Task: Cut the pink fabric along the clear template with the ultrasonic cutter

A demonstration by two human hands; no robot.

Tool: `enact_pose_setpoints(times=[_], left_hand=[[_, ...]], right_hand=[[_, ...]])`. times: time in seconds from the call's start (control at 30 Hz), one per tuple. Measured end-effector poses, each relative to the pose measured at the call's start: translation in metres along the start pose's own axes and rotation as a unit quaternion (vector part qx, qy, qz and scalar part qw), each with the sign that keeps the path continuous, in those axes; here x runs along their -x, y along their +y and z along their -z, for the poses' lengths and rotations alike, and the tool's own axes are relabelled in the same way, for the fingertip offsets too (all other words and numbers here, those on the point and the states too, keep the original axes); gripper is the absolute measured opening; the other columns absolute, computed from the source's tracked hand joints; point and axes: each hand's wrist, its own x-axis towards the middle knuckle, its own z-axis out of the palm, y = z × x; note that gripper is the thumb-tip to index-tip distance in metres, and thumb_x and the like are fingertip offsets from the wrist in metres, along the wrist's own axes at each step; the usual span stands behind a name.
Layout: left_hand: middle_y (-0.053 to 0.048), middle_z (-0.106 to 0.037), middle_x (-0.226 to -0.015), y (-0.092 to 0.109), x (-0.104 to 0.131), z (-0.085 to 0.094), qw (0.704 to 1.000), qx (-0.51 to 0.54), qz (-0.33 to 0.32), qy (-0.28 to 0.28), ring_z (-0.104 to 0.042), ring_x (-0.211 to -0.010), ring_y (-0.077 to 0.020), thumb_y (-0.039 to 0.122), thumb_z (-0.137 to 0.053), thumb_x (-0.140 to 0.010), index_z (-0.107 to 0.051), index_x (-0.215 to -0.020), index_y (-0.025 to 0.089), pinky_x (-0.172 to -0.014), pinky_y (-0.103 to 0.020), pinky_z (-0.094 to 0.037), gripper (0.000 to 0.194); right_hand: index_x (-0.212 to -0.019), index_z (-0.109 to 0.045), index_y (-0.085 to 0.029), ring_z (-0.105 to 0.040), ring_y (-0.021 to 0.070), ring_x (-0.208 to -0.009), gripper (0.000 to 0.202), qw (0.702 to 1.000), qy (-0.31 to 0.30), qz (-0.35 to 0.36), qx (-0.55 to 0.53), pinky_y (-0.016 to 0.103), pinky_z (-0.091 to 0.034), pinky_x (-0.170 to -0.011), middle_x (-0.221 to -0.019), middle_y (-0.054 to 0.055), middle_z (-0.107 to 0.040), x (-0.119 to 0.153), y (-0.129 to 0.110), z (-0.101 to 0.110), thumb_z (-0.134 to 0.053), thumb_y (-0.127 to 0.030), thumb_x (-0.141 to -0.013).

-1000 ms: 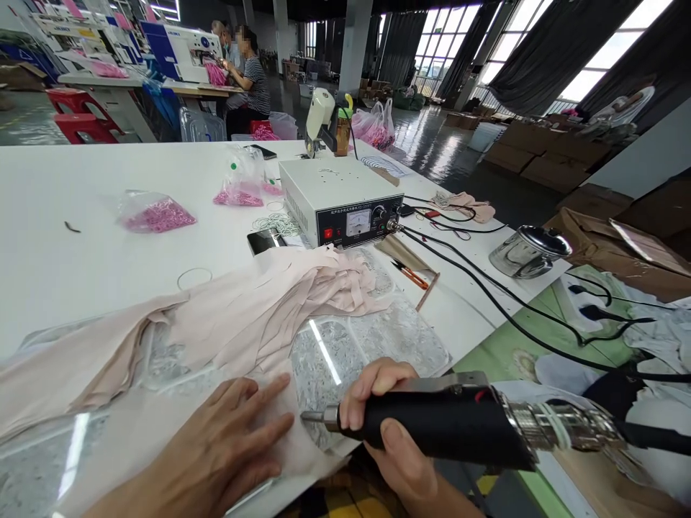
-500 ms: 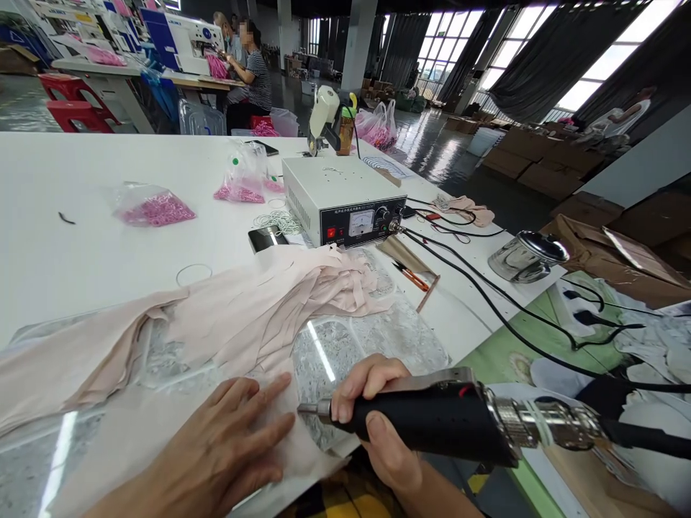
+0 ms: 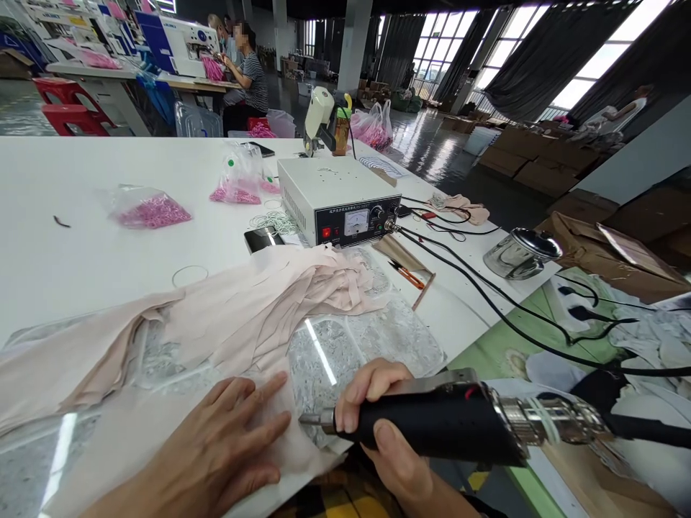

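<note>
My left hand (image 3: 227,439) lies flat with spread fingers on a sheet of pale pink fabric (image 3: 102,450). Wrapped around the black body of an ultrasonic welding gun (image 3: 432,424) is my right hand (image 3: 378,410). The gun's metal tip (image 3: 310,419) points left, at the fabric's right edge, just beside my left fingertips; whether it touches the cloth I cannot tell. Beyond my left hand a heap of pale pink fabric strips (image 3: 270,295) is spread over a grey marbled board (image 3: 372,349).
Behind the fabric stands a power unit (image 3: 340,194) with a meter; black cables (image 3: 480,302) run from it to the right. Orange-handled thread snips (image 3: 407,275), a phone (image 3: 262,239), bags of pink pieces (image 3: 151,208) and a lidded jar (image 3: 522,255) are on the white table (image 3: 70,280).
The gun and my right hand have shifted slightly right, so its tip sits a bit farther from my left fingers. My left hand stays flat on the fabric.
</note>
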Motion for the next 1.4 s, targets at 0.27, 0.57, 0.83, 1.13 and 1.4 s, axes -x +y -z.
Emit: enact_pose_setpoints(times=[0.27, 0.57, 0.83, 1.13, 1.4], left_hand=[[-0.001, -0.048, -0.154, -0.001, 0.001, -0.002, 1.000, 0.008, -0.003, 0.015, -0.058, -0.105, -0.0285, 0.050, -0.061, -0.098, -0.064, -0.128, 0.037, -0.091, -0.044, -0.047, 0.033], [0.000, -0.048, -0.154, 0.000, 0.001, -0.003, 1.000, 0.009, 0.000, 0.016, -0.058, -0.103, -0.0284, 0.052, -0.056, -0.100, -0.065, -0.128, 0.037, -0.088, -0.044, -0.047, 0.033], [-0.003, -0.049, -0.154, 0.001, 0.001, -0.002, 1.000, 0.012, 0.001, 0.020, -0.059, -0.104, -0.0278, 0.045, -0.059, -0.100, -0.066, -0.126, 0.035, -0.091, -0.045, -0.049, 0.029], [-0.004, -0.064, -0.138, 0.011, -0.002, 0.001, 0.996, -0.024, -0.061, 0.058, -0.061, -0.115, -0.0212, 0.030, -0.043, -0.110, -0.062, -0.134, 0.026, -0.108, -0.037, -0.040, 0.031], [-0.001, -0.066, -0.136, 0.021, -0.006, 0.007, 0.992, -0.052, -0.110, 0.025, -0.062, -0.119, -0.0203, 0.034, -0.044, -0.110, -0.061, -0.138, 0.023, -0.107, -0.030, -0.043, 0.035]], right_hand=[[-0.102, -0.054, -0.029, -0.058, 0.0129, -0.062, 0.016, 0.999, -0.025, 0.044, 0.007, 0.034, -0.052, -0.060, -0.093, 0.001, -0.059, -0.003, 0.003, -0.002, -0.061, -0.040, -0.093], [-0.098, -0.053, -0.029, -0.056, 0.0139, -0.057, 0.017, 0.996, -0.042, 0.051, 0.053, 0.035, -0.052, -0.056, -0.084, 0.001, -0.060, -0.008, -0.001, -0.002, -0.061, -0.043, -0.092], [-0.098, -0.054, -0.030, -0.054, 0.0128, -0.054, 0.017, 0.999, -0.020, 0.036, 0.023, 0.033, -0.050, -0.053, -0.085, 0.000, -0.056, 0.006, -0.021, -0.004, -0.059, -0.045, -0.092], [-0.100, -0.057, -0.031, -0.054, 0.0130, -0.052, 0.016, 0.997, -0.006, 0.062, 0.036, 0.032, -0.048, -0.050, -0.083, 0.000, -0.058, 0.007, -0.021, -0.003, -0.060, -0.045, -0.092], [-0.103, -0.061, -0.033, -0.057, 0.0115, -0.051, 0.017, 0.998, -0.031, 0.051, -0.014, 0.031, -0.052, -0.050, -0.086, 0.000, -0.063, 0.008, -0.011, 0.013, -0.066, -0.043, -0.090]])
